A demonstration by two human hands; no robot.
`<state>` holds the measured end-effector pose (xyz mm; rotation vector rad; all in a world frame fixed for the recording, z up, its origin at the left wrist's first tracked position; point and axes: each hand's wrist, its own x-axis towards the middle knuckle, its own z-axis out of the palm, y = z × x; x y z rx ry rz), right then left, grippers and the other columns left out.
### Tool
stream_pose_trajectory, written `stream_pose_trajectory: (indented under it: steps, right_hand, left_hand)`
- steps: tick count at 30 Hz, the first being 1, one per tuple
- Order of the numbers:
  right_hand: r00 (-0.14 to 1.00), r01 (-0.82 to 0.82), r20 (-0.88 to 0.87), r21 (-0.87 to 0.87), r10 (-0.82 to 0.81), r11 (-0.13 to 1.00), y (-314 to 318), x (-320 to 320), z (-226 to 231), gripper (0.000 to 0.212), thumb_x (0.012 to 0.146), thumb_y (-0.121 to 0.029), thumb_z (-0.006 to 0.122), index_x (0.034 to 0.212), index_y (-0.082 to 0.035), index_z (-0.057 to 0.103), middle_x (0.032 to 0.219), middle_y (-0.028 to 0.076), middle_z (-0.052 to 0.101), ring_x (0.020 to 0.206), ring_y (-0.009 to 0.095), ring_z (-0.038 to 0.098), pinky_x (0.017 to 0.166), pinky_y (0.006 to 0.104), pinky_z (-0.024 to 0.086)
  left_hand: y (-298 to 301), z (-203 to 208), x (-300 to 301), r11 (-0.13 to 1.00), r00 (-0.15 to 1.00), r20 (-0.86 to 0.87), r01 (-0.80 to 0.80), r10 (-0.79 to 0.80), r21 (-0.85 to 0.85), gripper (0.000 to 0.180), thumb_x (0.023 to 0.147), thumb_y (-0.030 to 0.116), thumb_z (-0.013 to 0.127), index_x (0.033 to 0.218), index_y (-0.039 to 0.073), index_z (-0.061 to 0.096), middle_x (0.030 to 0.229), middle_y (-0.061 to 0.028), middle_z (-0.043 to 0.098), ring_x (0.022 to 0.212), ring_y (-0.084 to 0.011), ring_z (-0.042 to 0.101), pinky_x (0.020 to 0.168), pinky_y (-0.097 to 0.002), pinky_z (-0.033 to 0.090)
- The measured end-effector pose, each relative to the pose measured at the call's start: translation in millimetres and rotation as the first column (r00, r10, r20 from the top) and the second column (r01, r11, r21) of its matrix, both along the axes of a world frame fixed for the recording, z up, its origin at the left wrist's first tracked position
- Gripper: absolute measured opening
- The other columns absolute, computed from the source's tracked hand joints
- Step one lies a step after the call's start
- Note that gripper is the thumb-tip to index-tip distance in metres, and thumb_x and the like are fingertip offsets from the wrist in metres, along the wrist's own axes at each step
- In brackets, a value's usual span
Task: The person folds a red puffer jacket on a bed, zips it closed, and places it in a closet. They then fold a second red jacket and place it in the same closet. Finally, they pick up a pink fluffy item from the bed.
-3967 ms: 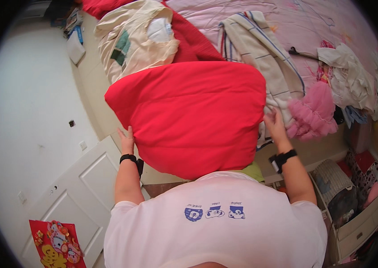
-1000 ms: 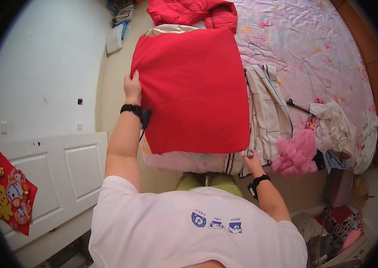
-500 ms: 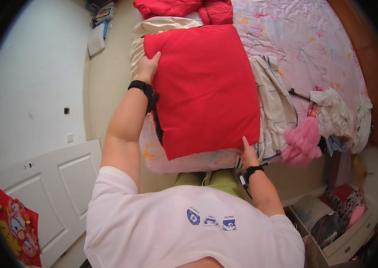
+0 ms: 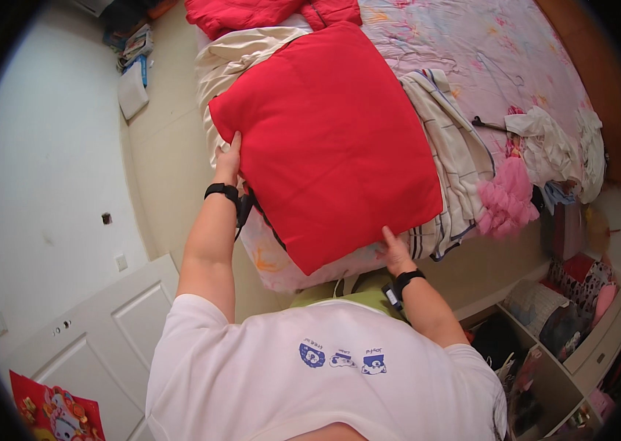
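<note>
A large red padded square (image 4: 332, 140), cushion-like or a folded puffy garment, lies slightly turned on the bed. Dark material shows along its lower left edge. My left hand (image 4: 228, 159) grips its left edge, thumb on top and fingers out of sight underneath. At the near edge, toward the right, my right hand (image 4: 397, 255) holds it with the thumb on top; its other fingers are partly hidden. Cream cloth (image 4: 215, 70) shows beyond its upper left side. A cream striped cloth with dark edging (image 4: 446, 147) lies along its right side.
A red puffy jacket (image 4: 244, 13) lies at the far end of the flowered bed sheet (image 4: 501, 44). White clothes (image 4: 545, 143) and a pink ruffled garment (image 4: 507, 202) lie at the bed's right edge. An open compartmented storage unit (image 4: 545, 360) stands lower right; a white door (image 4: 105, 345) is left.
The red padded square has turned clockwise on the bed. My left hand has moved nearer along its left edge; my right hand has shifted slightly left along the near edge.
</note>
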<state>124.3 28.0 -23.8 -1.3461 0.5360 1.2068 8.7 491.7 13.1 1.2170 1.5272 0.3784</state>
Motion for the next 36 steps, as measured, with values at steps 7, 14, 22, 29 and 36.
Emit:
stream_pose_trajectory:
  steps: [7,14,22,29,36]
  right_hand:
    - [0.921,0.385,-0.154,0.218,-0.358,0.897,49,-31,-46,0.075,0.08,-0.039,0.074,0.142,-0.021,0.035,0.142,0.0,0.043,0.129,0.023,0.04,0.107,0.0442,0.03]
    - [0.878,0.478,-0.177,0.348,-0.445,0.806,29,38,-5,0.054,0.085,-0.028,0.069,0.129,-0.003,0.05,0.123,0.009,0.06,0.111,0.026,0.057,0.099,0.0419,0.044]
    - [0.886,0.042,0.452,-0.293,0.1,0.955,-130,110,90,0.078,0.083,-0.031,0.071,0.141,0.004,0.032,0.127,0.021,0.055,0.116,0.031,0.054,0.1,0.0368,0.042]
    - [0.046,0.361,0.669,-0.704,0.742,0.612,-58,60,84,0.075,0.077,-0.03,0.067,0.141,-0.006,0.036,0.139,0.022,0.041,0.13,0.036,0.038,0.107,0.0527,0.028]
    - [-0.382,-0.194,0.823,-0.516,0.42,0.834,147,9,88,0.059,0.086,-0.046,0.053,0.136,-0.016,0.047,0.152,0.009,0.029,0.144,0.027,0.017,0.113,0.0601,0.002]
  left_hand:
    - [12,-4,-6,0.902,0.914,0.368,0.296,-0.172,-0.314,0.084,0.085,0.062,0.056,0.145,0.008,0.033,0.141,-0.007,0.046,0.129,-0.0207,0.045,0.106,-0.0352,0.035]
    - [-34,58,5,0.914,0.792,0.591,0.341,-0.154,-0.22,0.038,0.094,0.025,0.058,0.119,-0.004,0.055,0.108,-0.0117,0.066,0.093,-0.0212,0.065,0.081,-0.0312,0.052]
    - [-193,72,-84,0.55,0.85,0.185,0.469,-0.492,-0.691,0.031,0.091,0.014,0.054,0.118,0.0,0.057,0.103,-0.0116,0.067,0.093,-0.0216,0.065,0.082,-0.0338,0.051]
    - [-178,157,-20,0.03,0.384,-0.487,0.808,-0.784,0.588,0.045,0.076,0.011,0.06,0.121,0.012,0.06,0.123,-0.0131,0.058,0.115,-0.0319,0.054,0.098,-0.0426,0.042]
    - [-162,66,100,-0.458,-0.061,-0.91,0.876,-0.41,0.147,0.06,0.086,0.046,0.05,0.144,0.033,0.037,0.155,-0.0046,0.024,0.143,-0.0258,0.02,0.116,-0.054,0.007]
